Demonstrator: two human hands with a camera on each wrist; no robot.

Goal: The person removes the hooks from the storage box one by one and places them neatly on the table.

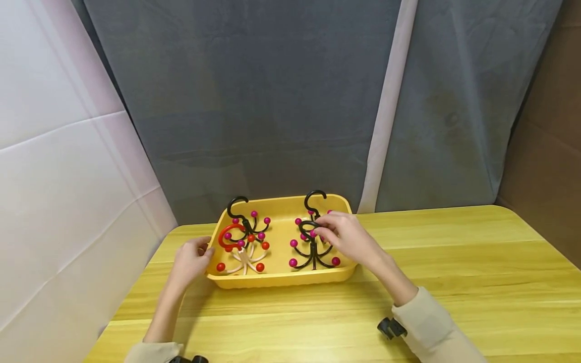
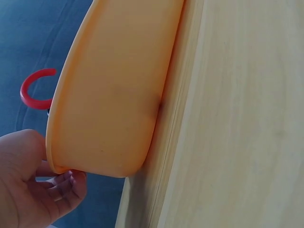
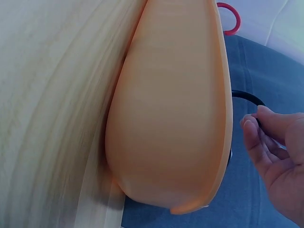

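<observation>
On the wooden table stands a yellow plastic tray [image 1: 286,279]. My left hand [image 1: 191,259] grips its left end, thumb at the rim and fingers curled under it in the left wrist view. At the tray's front right, my right hand [image 1: 347,236] pinches the curved top of a black multi-arm hanger hook [image 1: 313,249] with pink ball tips. Behind it is a similar black hanger hook [image 1: 310,198], partly hidden by my right hand. Another black one [image 1: 237,204] stands at the back left. In front of that sits a hanger hook [image 1: 244,256] with a red top, pale arms and red balls.
The wooden table [image 1: 458,272] extends to both sides and in front of the tray. A grey cloth [image 1: 254,101] hangs close behind the tray. White cloth [image 1: 68,166] hangs on the left, and a brown panel [image 1: 549,136] stands on the right.
</observation>
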